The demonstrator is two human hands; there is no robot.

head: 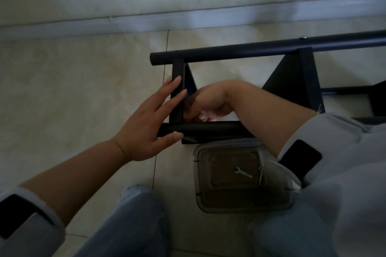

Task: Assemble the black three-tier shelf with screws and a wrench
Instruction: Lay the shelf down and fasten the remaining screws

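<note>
The black shelf frame lies on its side on the tiled floor, with two round tubes and flat triangular tiers between them. My left hand presses with straight fingers against the end tier and the near tube. My right hand reaches down inside the frame behind that tier, fingers curled at the corner where tier meets near tube; what they hold is hidden. A small silver wrench and a screw lie in a clear plastic container in front of the frame.
A wall with a grey skirting board runs across behind the frame. My knees in blue jeans are at the bottom, on either side of the container. Bare beige floor tiles spread to the left.
</note>
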